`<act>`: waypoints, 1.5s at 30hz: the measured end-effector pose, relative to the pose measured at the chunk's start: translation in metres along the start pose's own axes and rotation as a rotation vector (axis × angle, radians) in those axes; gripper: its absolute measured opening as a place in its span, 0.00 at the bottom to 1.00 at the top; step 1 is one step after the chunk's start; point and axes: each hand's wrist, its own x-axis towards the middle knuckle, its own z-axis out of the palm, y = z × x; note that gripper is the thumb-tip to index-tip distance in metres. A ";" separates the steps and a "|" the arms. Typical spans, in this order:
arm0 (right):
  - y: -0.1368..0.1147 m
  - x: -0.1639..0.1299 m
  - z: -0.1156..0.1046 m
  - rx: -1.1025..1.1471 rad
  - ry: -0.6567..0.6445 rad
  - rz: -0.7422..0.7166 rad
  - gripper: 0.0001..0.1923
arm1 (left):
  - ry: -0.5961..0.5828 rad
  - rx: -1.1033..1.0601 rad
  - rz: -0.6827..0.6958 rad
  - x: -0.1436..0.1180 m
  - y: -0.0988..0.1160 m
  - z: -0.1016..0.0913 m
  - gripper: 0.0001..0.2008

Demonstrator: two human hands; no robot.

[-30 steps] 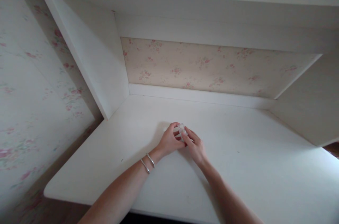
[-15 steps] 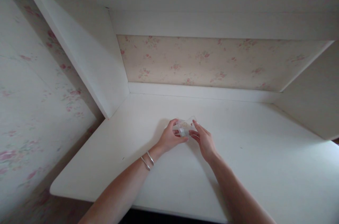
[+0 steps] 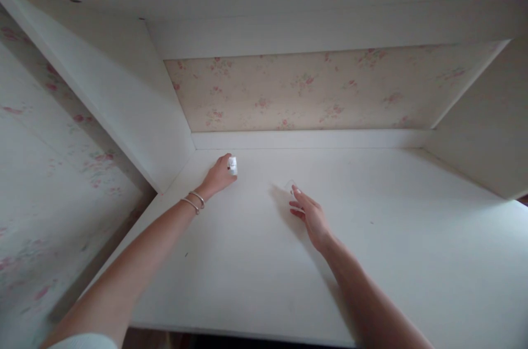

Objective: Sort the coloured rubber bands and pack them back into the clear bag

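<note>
My left hand (image 3: 218, 176), with two silver bangles on its wrist, reaches toward the back left corner of the white desk (image 3: 256, 261) and is closed on a small white object (image 3: 232, 165). My right hand (image 3: 310, 216) rests near the middle of the desk, its fingertips on a small clear plastic piece (image 3: 290, 186) that lies on the surface. The two hands are well apart. What the white object and the clear piece are is too small to tell.
A white side panel (image 3: 136, 112) rises on the left and another on the right (image 3: 482, 134). Floral wallpaper (image 3: 313, 88) backs the niche, with a shelf overhead (image 3: 313, 14). The desk's front edge runs along the bottom.
The hands were together holding the small clear and white thing at the desk's middle. They have separated: my left hand carried the white part to the back left, my right stays by the clear piece.
</note>
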 end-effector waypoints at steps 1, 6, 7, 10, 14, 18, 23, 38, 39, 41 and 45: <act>0.000 -0.001 0.001 -0.007 -0.012 0.001 0.28 | -0.034 0.173 0.076 0.005 -0.005 -0.004 0.36; 0.000 -0.002 0.001 -0.019 -0.032 0.027 0.28 | -0.174 0.729 0.265 0.018 -0.019 -0.014 0.33; 0.000 -0.002 0.001 -0.020 -0.034 0.026 0.28 | -0.188 0.783 0.296 0.020 -0.020 -0.014 0.32; -0.001 -0.002 0.000 -0.030 -0.035 0.006 0.26 | -0.200 0.860 0.360 0.020 -0.018 -0.017 0.29; -0.002 -0.003 0.000 -0.052 -0.049 -0.037 0.23 | -0.131 0.795 0.289 0.014 -0.010 -0.022 0.29; 0.001 -0.003 0.001 -0.080 -0.049 -0.097 0.23 | 0.012 0.438 0.092 0.005 0.000 -0.019 0.33; 0.004 -0.003 0.004 -0.111 -0.045 -0.186 0.25 | -0.005 -0.406 -0.107 -0.032 0.029 0.009 0.41; 0.010 -0.022 0.018 -0.770 0.036 -0.720 0.21 | -0.247 -1.245 -0.179 -0.137 0.106 0.080 0.39; 0.011 -0.023 0.018 -0.794 0.021 -0.737 0.21 | -0.246 -1.256 -0.183 -0.137 0.105 0.080 0.40; 0.012 -0.024 0.019 -0.830 -0.009 -0.755 0.21 | -0.246 -1.269 -0.191 -0.137 0.103 0.079 0.40; 0.014 -0.023 0.020 -0.867 -0.024 -0.749 0.20 | -0.247 -1.262 -0.201 -0.136 0.099 0.078 0.42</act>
